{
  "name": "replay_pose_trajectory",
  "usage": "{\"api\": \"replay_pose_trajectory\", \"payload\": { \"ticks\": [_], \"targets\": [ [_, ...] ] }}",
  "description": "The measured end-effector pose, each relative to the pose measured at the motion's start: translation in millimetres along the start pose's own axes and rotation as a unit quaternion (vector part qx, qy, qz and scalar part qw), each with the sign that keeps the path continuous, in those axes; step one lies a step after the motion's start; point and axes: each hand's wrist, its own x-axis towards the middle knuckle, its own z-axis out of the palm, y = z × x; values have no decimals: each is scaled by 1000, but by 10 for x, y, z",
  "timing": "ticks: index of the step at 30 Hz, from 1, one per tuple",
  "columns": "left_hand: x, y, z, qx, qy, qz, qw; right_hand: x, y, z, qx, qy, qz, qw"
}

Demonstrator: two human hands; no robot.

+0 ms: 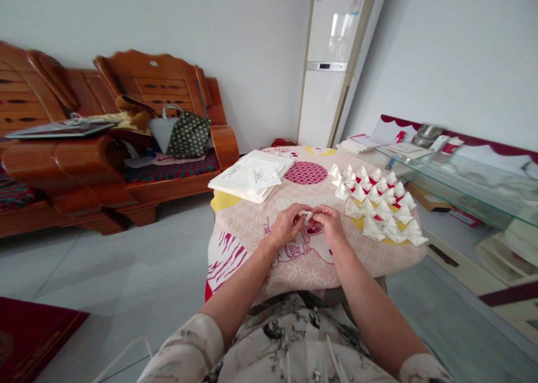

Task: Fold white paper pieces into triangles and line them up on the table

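Observation:
Over the near middle of the cloth-covered table, my left hand (288,224) and my right hand (331,223) meet around a small piece of folded white paper (307,215). Fingers of both hands are closed on it, and they hide much of its shape. To the right of my right hand stand several pointed white folded paper pieces (380,204), set out in rows. Beyond my left hand lies a stack of white paper sheets (247,178), with a smaller printed slip (264,176) on top.
The patterned pink tablecloth (252,265) hangs over the table's edge. At right is a glass-topped stand (466,173) with papers and a metal pot. A wooden sofa (168,181) holding bags is at left; a tall white air conditioner (325,86) fills the corner.

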Motion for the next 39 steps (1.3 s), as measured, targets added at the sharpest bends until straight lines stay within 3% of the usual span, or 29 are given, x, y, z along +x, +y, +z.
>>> {"api": "replay_pose_trajectory", "payload": {
  "ticks": [5, 12, 20, 28, 39],
  "targets": [
    [-15, 1, -2, 52, 59, -27, 997, -26, -28, -22, -51, 0, -29, 998],
    [-48, -44, 35, 105, 94, 23, 990, -71, -86, 46, -175, -13, -137, 975],
    [-60, -7, 19, 102, 66, 51, 991, -96, -99, 41, -250, -8, -200, 947],
    [-64, -5, 26, 79, 57, 67, 993, -93, -126, 4, -338, -12, -282, 898],
    [-84, 39, 34, 72, 104, 49, 991, -93, -117, 39, -333, -13, -300, 894]
  ]
}}
